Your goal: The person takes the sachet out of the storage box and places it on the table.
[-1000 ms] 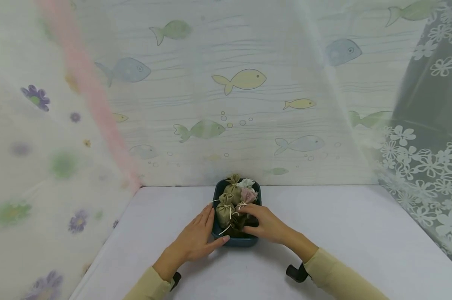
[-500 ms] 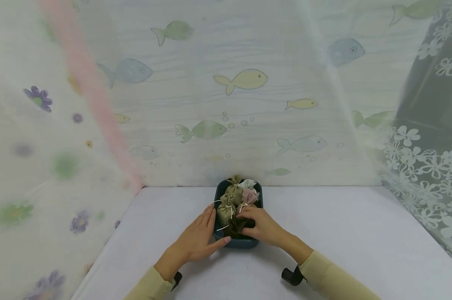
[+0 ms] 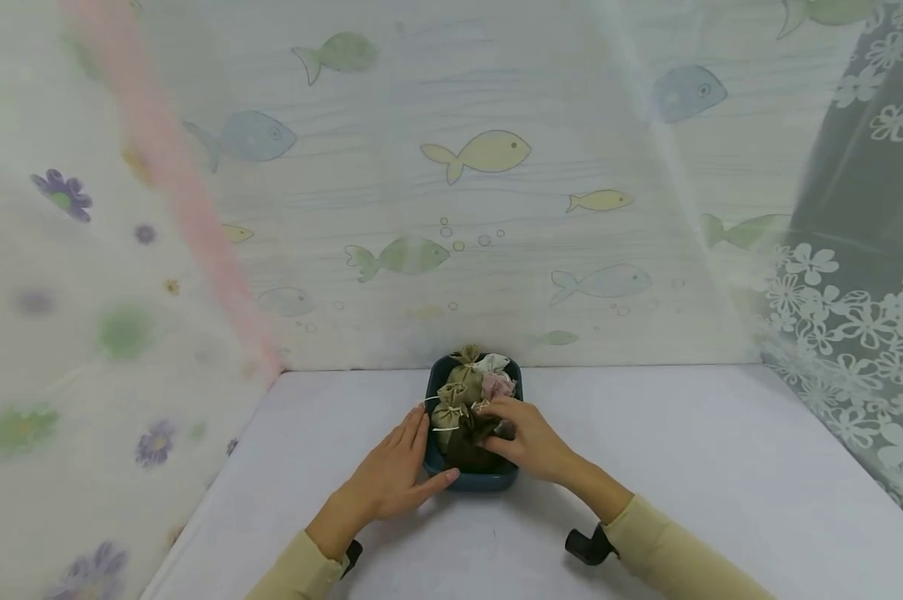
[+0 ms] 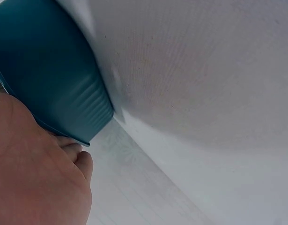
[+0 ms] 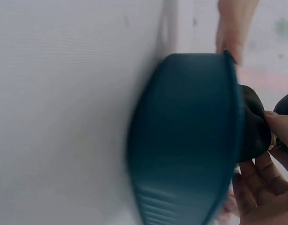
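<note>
Right hand [image 3: 532, 440] pinches dark brown pouch [image 3: 465, 454] within blue tub [image 3: 483, 482]

Taking the tub as the dial, 12 away from the person, the left hand [image 3: 388, 481] lies at 8 o'clock, fingers straight and side by side against the wall, thumb spread apart at the near rim; inside, one olive pouch [image 3: 445, 417] sits at 9 o'clock, a second olive pouch [image 3: 462, 387] near 11; the dark brown pouch is around 6, standing partly above the rim; whether its base touches anything, I cannot tell; a white pouch [image 3: 492, 363] lies at 1 o'clock, a pink pouch [image 3: 499, 385] nearer 2; the right hand is at 3 o'clock, thumb and fingers pinching the dark brown pouch by its gathered top; white table [image 3: 669, 442] extends beyond.
</note>
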A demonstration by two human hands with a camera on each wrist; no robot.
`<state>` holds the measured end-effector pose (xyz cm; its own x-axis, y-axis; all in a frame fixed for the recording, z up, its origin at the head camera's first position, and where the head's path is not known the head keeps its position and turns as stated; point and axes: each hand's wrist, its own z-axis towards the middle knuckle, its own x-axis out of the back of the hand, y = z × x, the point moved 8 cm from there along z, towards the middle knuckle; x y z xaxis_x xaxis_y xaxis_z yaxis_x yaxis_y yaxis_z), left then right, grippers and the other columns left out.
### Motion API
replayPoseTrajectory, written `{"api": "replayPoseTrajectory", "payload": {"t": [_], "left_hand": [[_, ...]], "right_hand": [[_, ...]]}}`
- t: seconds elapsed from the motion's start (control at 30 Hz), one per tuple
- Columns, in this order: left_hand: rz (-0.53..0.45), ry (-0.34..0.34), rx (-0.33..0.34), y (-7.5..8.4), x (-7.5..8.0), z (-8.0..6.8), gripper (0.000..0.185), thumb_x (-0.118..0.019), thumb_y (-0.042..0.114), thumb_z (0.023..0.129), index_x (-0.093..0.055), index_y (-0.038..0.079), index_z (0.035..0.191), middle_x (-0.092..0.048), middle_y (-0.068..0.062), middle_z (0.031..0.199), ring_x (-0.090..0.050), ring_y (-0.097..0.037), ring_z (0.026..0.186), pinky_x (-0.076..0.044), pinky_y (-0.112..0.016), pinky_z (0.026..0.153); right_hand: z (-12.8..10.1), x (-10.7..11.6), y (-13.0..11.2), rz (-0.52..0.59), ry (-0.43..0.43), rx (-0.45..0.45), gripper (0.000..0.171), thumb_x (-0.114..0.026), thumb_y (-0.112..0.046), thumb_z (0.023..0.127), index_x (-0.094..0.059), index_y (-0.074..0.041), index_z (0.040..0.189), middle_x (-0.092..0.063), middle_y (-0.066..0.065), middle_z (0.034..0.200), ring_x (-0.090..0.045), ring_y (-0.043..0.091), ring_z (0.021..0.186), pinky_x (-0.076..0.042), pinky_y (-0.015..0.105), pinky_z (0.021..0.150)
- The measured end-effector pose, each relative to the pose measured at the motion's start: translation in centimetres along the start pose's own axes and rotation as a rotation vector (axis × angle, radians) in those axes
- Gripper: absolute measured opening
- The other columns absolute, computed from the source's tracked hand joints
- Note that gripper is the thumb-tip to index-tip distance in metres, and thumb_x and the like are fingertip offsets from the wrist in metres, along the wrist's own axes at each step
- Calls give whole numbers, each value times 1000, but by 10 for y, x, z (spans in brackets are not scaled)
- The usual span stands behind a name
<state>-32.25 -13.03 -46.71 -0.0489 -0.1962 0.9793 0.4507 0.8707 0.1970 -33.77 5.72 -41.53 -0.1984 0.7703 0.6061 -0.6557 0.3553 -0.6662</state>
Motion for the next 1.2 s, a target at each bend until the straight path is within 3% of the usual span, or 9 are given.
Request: {"api": "replayPoseTrajectory", "payload": {"t": [0.2,0.4,0.67,0.93,1.2], "left_hand": [[-5,3,-2,1,1,-1,106,-29,80,97,-16,-3,162,-7,-16,171,-11,-29,157,-21,-47,125],[-3,8,-12,4,4,-2,104,-33,77,98,-20,-5,161,-12,-19,170,-14,-32,157,-23,-48,124],[9,-3,-4,4,2,-1,105,-31,79,97,-20,-4,161,-11,-18,170,-13,-31,157,-22,-48,124],[14,-1,-10,2,-1,-1,106,-30,80,97,-18,-4,161,-10,-18,170,-12,-31,157,-22,-48,124],[3,4,-16,5,4,-2,104,-31,77,99,-20,-6,160,-12,-21,169,-14,-34,157,-22,-49,124]], "right_hand": [[1,19,-17,7,16,12,32,-77,-7,91,-70,-4,122,-68,6,120,-65,22,109,-55,51,92],[-1,35,-22,8,27,1,31,-77,-5,91,-70,-9,120,-67,1,117,-66,18,107,-55,46,93],[-7,55,-21,11,58,45,31,-77,-2,90,-71,-8,120,-68,-1,109,-69,15,97,-58,40,87],[-15,73,-13,-10,74,19,24,-76,-4,92,-73,-17,111,-67,-7,106,-67,10,96,-58,35,86],[-23,92,-7,-54,102,11,23,-76,-4,92,-73,-16,111,-68,-6,106,-69,12,96,-58,34,86]]}}
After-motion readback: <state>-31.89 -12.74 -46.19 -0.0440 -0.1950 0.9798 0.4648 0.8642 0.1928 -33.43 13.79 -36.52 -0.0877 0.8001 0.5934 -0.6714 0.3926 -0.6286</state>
